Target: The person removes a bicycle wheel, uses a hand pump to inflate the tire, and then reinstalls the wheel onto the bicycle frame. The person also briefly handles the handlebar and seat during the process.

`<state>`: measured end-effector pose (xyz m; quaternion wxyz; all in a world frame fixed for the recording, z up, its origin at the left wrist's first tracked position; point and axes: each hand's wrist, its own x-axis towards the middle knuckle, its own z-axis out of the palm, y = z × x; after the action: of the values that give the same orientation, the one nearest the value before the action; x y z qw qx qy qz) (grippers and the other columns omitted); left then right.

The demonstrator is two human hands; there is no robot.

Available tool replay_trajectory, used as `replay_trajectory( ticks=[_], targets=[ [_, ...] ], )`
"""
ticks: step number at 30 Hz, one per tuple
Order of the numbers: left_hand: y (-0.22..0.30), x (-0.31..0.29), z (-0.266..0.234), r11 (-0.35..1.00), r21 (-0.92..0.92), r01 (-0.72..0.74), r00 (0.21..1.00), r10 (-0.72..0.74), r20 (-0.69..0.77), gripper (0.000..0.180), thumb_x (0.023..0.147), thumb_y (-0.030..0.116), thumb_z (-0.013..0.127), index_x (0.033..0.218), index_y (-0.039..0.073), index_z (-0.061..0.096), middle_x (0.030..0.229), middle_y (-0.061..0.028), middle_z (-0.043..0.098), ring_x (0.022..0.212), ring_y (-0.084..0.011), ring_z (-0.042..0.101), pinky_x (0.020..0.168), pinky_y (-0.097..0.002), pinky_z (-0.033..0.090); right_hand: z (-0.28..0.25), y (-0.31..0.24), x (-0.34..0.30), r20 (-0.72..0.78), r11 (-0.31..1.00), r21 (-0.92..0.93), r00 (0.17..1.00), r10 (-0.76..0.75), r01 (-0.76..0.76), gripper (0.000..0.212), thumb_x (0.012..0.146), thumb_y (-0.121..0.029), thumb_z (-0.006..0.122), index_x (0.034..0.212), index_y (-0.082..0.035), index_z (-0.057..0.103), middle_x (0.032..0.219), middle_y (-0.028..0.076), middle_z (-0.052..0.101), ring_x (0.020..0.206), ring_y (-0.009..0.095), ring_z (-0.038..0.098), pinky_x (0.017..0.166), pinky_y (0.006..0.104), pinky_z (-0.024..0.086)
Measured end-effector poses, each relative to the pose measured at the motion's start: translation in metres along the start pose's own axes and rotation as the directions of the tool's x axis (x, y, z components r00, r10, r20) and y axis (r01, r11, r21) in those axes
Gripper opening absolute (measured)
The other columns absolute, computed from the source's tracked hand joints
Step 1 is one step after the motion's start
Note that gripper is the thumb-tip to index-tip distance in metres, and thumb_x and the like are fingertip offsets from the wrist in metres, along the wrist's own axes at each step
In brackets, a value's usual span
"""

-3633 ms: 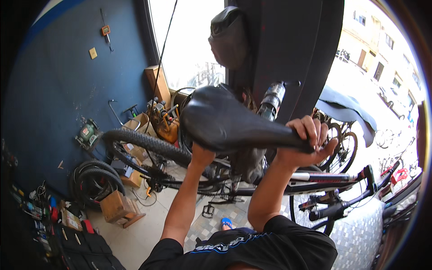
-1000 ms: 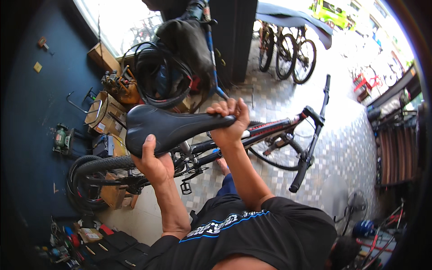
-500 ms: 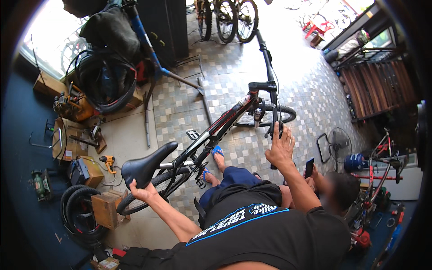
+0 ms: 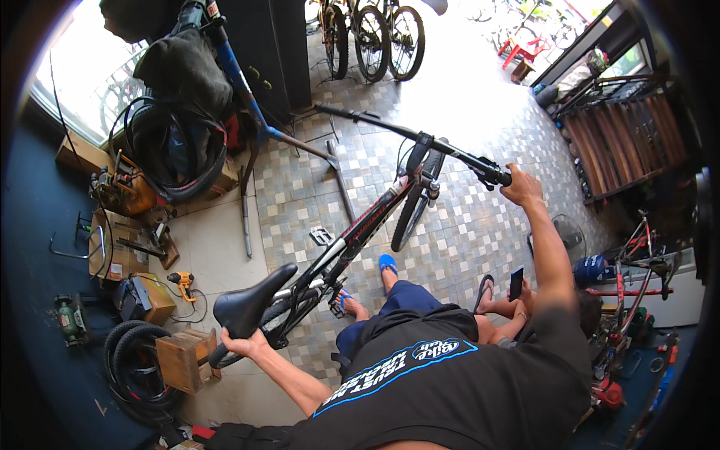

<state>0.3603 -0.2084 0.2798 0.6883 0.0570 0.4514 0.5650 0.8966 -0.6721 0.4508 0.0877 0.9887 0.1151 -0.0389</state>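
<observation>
A black, white and red mountain bike (image 4: 366, 231) stands diagonally in front of me. Its black saddle (image 4: 251, 301) is at the lower left, and my left hand (image 4: 244, 343) grips the saddle's rear end, with some fingers hidden beneath. The handlebar (image 4: 454, 152) runs from upper left to the right. At its right end my right hand (image 4: 523, 185) is closed round the grip, arm stretched out. The front wheel (image 4: 414, 214) is angled below the bar. A pedal (image 4: 321, 237) sticks out on the far side of the frame.
A blue repair stand (image 4: 244, 86) spreads its legs over the tiled floor beyond the bike. A person holding a phone (image 4: 517, 283) sits close on my right. Near the rear wheel are a wooden box (image 4: 180, 361), tyres (image 4: 124, 367) and a yellow drill (image 4: 181, 282).
The handlebar and front wheel have swung round. My right hand has moved outward to the right and away with the bar end. The saddle and my left hand have shifted slightly right.
</observation>
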Motion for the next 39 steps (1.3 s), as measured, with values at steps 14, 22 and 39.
replay_trajectory(
  ticks=[14,22,39],
  targets=[
    [-0.008,-0.047,-0.041,0.945,0.279,-0.168,0.943,0.237,-0.233,0.068,0.096,0.048,0.060,0.132,-0.009,0.057,0.130,-0.0234,0.064,0.112,-0.0394,0.066,0.099,-0.0548,0.056,-0.016,-0.002,0.159,-0.120,0.863,-0.249,0.870,-0.477,0.439,0.024,0.077,-0.012,0.064,0.101,-0.017,0.067,0.079,0.014,0.073,0.077,0.034,0.072,0.069,0.0454,0.056],
    [-0.107,-0.125,0.053,0.960,0.188,-0.210,0.964,0.235,-0.123,0.066,0.097,0.047,0.058,0.136,-0.006,0.055,0.135,-0.0222,0.060,0.120,-0.0395,0.062,0.103,-0.0565,0.052,-0.004,0.043,0.284,-0.309,0.907,-0.146,0.853,-0.421,0.395,0.015,0.081,-0.018,0.065,0.096,-0.015,0.065,0.079,0.014,0.073,0.076,0.033,0.073,0.070,0.0468,0.056],
    [-0.321,-0.104,0.219,0.946,0.278,-0.169,0.964,0.217,-0.152,0.068,0.100,0.050,0.055,0.132,-0.010,0.057,0.127,-0.0224,0.066,0.114,-0.0383,0.067,0.103,-0.0524,0.054,0.048,0.144,0.358,0.166,0.961,0.178,0.957,-0.240,0.210,0.054,0.083,-0.028,0.063,0.127,0.001,0.050,0.098,0.025,0.073,0.096,0.040,0.071,0.087,0.0486,0.055]
  ],
)
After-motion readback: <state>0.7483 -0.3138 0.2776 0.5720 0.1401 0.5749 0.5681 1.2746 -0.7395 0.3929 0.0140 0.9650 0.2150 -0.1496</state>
